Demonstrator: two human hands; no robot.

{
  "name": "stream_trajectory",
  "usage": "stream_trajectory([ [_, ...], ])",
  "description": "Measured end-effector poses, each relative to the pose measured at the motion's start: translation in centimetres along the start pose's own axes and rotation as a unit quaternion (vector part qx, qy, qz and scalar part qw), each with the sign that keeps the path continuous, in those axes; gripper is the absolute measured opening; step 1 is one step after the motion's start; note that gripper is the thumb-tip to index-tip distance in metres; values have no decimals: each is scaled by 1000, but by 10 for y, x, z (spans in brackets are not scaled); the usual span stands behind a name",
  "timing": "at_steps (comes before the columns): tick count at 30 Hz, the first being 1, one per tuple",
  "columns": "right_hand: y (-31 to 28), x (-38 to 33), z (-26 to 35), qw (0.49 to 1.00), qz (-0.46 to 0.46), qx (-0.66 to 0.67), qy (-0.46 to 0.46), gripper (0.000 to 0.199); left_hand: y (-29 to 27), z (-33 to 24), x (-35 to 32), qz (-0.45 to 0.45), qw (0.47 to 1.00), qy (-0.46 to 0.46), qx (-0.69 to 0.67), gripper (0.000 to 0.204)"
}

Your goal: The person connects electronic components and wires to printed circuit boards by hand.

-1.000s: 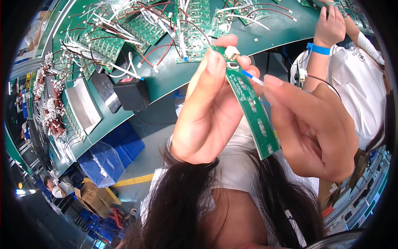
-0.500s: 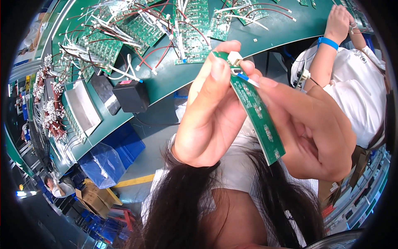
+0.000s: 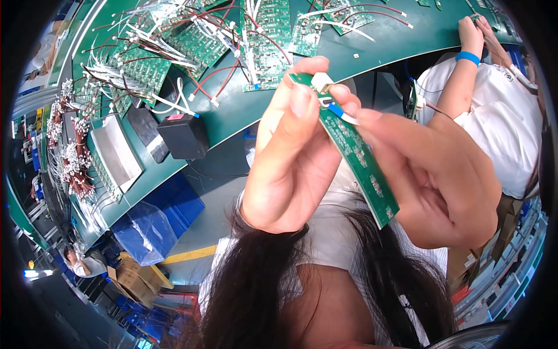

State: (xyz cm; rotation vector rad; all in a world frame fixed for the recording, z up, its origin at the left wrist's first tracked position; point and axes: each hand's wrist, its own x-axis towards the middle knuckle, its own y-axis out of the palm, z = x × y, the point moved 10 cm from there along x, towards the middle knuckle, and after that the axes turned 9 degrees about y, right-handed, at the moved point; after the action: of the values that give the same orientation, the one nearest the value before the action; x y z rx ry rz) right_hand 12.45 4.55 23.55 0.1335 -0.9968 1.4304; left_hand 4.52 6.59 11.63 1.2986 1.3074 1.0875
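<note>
Green and slim, the circuit board strip [image 3: 365, 171] is held in the air in front of the person's chest, slanting from its upper end down toward the right; the left hand [image 3: 285, 166] grips that upper end, thumb laid on the near face and fingertips showing beyond the edges; a white block connector [image 3: 321, 82] stands near the top, with a small socket [image 3: 325, 101] just below it; the right hand [image 3: 444, 180] is closed to a narrow pinch, its fingertips on a short white flat cable [image 3: 348, 118], whose blue end [image 3: 335, 109] lies at the socket, though whether it is seated I cannot tell; beyond, on the green bench [image 3: 383, 49], lie populated boards [image 3: 273, 46] strewn with white and dark red wires [image 3: 216, 75]; nearer the left are a black box [image 3: 185, 136], a shallow metal tray [image 3: 116, 152] and a bundle of leads [image 3: 75, 154] with white plugs; below the bench edge sits a blue bin [image 3: 185, 198] beside clear plastic [image 3: 142, 232]; at the right, a co-worker in a white top [image 3: 494, 125] wears a blue wristband [image 3: 468, 57].
</note>
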Motion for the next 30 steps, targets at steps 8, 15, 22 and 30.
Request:
stream_trajectory([
  [8,34,8,24,1000,0,-1,-12,28,0,-4,-2,-5,1000,3,26,39],
  [15,25,6,21,1000,-3,-3,-18,29,3,-10,-1,4,997,31,77,40],
  [22,6,7,12,1000,-7,-10,-26,29,5,-12,-1,10,993,44,110,42],
  [30,10,1,22,999,-13,-19,-35,30,19,-15,0,122,963,68,229,38],
])
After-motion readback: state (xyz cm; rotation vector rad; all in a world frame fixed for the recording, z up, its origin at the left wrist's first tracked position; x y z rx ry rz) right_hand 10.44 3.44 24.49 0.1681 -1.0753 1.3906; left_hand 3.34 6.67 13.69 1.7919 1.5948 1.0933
